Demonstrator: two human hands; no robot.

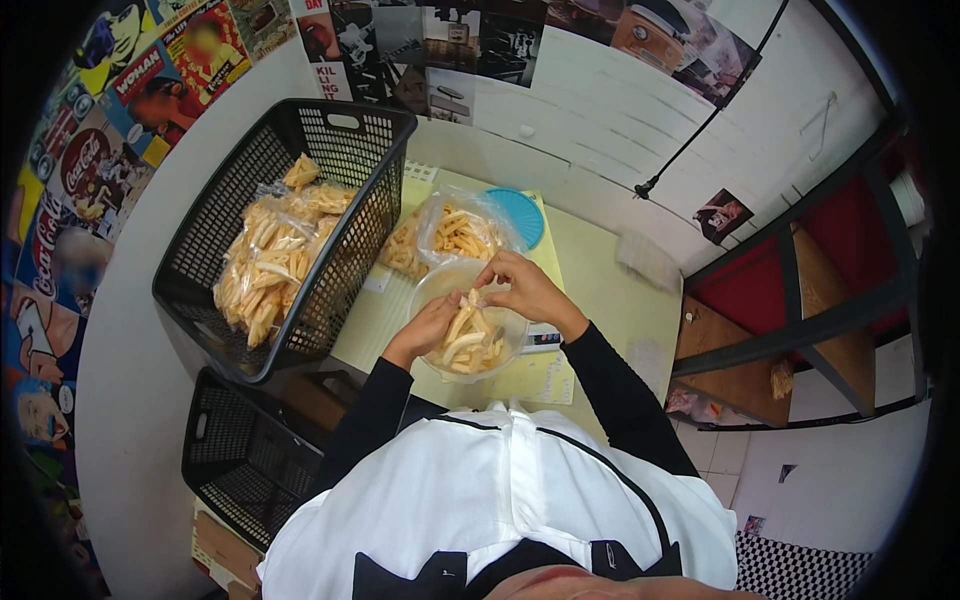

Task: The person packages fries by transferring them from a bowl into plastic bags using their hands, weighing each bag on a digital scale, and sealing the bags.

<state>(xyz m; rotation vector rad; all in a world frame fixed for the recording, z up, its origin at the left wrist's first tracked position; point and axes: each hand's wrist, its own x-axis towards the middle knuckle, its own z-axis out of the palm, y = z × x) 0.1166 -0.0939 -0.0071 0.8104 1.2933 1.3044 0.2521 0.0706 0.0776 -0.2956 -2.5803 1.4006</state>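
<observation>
A translucent plastic tub (421, 300) stands in front of me on the table. Inside its rim is a clear plastic bag of French fries (469, 341), upright and slightly tilted. My left hand (427, 330) holds this bag's left side near the top. With bent fingers, my right hand (525, 291) pinches the gathered top of the same bag from the right. Whether the bag is tied is too small to tell. Part of a digital scale (541, 341) shows at the tub's right side. Beyond the tub sits a larger open clear bag of fries (465, 229).
At left, a black plastic crate (281, 360) holds several bagged portions of fries (270, 262). Another black crate (247, 457) is lower. A round blue lid (519, 216) lies behind the open bag. A black cable (679, 154) hangs down the wall; wooden shelves (735, 367) stand right.
</observation>
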